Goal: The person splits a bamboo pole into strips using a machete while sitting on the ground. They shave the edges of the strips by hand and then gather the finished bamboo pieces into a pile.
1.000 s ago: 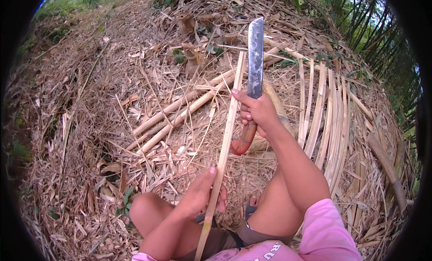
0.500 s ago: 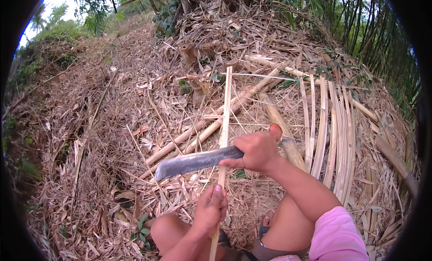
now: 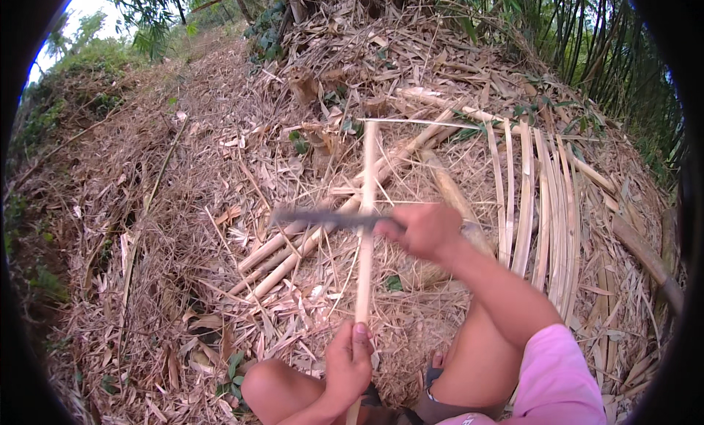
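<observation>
Here | strip (image 3: 364, 278) runs through left fingers (image 3: 360, 337) | machete (image 3: 326, 217) crosswise in right fingers (image 3: 391, 231)

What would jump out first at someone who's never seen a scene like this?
Probably the big dark-bladed knife, blurred near the centre, gripped in the person's right hand and crossing in front of a long pale strip. The left hand holds that strip lower down, at bottom centre. Next comes the row of similar pale strips lying side by side on the right.

Blurred machete (image 3: 330, 219) in right grip (image 3: 425, 233), pale strip (image 3: 364, 278) in left grip (image 3: 349, 360)
</observation>
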Demonstrator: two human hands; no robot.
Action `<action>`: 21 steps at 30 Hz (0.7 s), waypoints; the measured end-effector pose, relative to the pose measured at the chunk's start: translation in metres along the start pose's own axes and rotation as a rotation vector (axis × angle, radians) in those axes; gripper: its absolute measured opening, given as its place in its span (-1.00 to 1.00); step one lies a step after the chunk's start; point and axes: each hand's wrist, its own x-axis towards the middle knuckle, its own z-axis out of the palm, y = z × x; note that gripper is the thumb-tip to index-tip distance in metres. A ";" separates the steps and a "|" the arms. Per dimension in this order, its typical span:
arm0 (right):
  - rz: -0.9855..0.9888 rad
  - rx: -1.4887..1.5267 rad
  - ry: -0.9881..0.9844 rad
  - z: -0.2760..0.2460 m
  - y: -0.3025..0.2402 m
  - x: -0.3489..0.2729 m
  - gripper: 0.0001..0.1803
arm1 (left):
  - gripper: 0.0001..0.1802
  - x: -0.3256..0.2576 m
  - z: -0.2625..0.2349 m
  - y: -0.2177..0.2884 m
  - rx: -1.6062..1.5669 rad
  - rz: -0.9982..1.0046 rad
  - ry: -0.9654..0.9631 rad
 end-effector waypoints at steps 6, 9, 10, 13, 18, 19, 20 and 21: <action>-0.202 -0.138 0.040 0.010 0.016 -0.001 -0.22 | -0.71 0.004 -0.011 0.013 0.037 -0.065 0.012; 0.095 -0.087 0.067 0.010 0.039 0.011 -0.19 | -0.70 -0.005 -0.010 0.005 0.017 -0.073 -0.007; 0.276 -0.006 0.077 0.006 0.059 0.014 -0.16 | -0.71 -0.013 -0.008 -0.001 0.018 -0.066 -0.048; 0.511 0.110 0.018 -0.007 0.083 0.015 -0.11 | -0.71 -0.034 -0.004 0.001 -0.105 -0.122 -0.179; 0.637 0.223 -0.220 0.008 0.021 0.011 -0.11 | -0.71 0.016 -0.043 0.026 -0.430 -0.251 -0.032; 0.639 0.296 -0.194 0.014 0.012 0.011 -0.13 | -0.72 0.023 -0.056 0.037 -0.496 -0.249 -0.039; 0.637 0.381 -0.170 0.021 0.000 0.012 -0.15 | -0.73 0.033 -0.071 0.052 -0.555 -0.242 -0.036; 0.666 0.479 -0.132 0.020 -0.019 0.011 -0.19 | -0.72 0.043 -0.084 0.064 -0.503 -0.173 -0.005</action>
